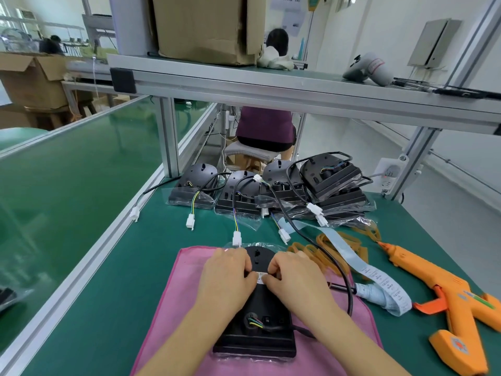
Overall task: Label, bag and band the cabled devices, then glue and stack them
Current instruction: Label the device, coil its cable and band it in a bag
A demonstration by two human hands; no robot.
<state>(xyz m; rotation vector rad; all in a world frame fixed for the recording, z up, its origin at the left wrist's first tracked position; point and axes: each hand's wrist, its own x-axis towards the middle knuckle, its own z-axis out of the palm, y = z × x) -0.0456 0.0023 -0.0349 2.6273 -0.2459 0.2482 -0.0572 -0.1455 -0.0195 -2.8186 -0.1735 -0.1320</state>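
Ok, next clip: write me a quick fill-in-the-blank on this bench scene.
1. The black device lies on a ____ cloth.
2. The left hand and right hand pinch a small white ____ on it.
3. The glue gun on the right is ____.
Missing: pink; label; orange.

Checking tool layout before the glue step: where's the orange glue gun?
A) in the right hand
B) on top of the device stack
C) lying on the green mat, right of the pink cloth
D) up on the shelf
C: the glue gun lies on the green mat, right of the pink cloth. The left hand and right hand pinch a white label on the device.
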